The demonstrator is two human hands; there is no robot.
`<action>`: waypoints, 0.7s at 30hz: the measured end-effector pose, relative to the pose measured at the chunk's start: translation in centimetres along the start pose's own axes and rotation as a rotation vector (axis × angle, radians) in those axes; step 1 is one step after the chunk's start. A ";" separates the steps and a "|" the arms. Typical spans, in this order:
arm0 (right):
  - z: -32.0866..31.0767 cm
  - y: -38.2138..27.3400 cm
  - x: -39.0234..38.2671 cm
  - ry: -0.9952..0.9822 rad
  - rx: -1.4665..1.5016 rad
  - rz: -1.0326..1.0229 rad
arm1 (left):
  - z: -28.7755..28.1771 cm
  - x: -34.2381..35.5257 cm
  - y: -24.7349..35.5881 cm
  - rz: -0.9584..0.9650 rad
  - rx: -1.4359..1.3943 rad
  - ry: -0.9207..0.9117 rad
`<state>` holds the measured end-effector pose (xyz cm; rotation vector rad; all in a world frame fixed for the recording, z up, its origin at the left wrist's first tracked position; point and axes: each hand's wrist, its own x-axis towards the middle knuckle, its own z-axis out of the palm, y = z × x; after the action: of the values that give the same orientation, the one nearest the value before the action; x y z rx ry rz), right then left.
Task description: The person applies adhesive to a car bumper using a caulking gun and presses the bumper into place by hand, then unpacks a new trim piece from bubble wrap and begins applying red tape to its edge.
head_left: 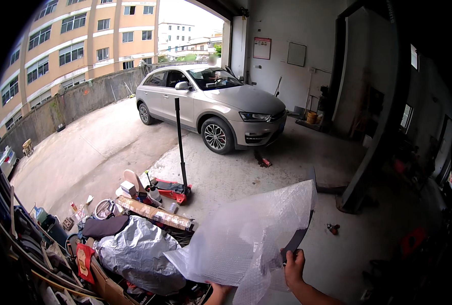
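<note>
Near the bottom right of the view, my right hand grips a long dark strip-like piece, partly covered by translucent bubble wrap. The wrap spreads in a large crumpled sheet across the lower middle, and the dark piece shows along its right edge. Lower down, my left hand is at the wrap's bottom edge, with its fingers mostly hidden. Just left of the wrap lies a crumpled silver cover on a pile of clutter.
A silver car, someone inside, stands ahead. A red floor jack with upright handle, long taped carton and mixed clutter lie left. A dark post rises right, near a small tool. A wall borders the yard outside.
</note>
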<state>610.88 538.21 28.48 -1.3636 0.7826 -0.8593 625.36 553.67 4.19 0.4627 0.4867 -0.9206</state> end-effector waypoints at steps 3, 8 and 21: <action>1.4 3.6 -1.3 0.096 -0.156 0.030 | -1.5 3.2 1.0 0.033 0.043 -0.044; 2.5 12.2 -0.4 0.015 0.333 0.637 | -5.2 6.7 1.5 0.061 0.139 -0.099; -21.4 -3.4 3.3 0.430 0.773 0.349 | -13.9 2.7 26.3 0.592 -0.202 0.318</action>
<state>593.59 524.87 30.57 -0.3495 0.8524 -1.0366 645.94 573.73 -4.05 0.5312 0.6764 -0.2238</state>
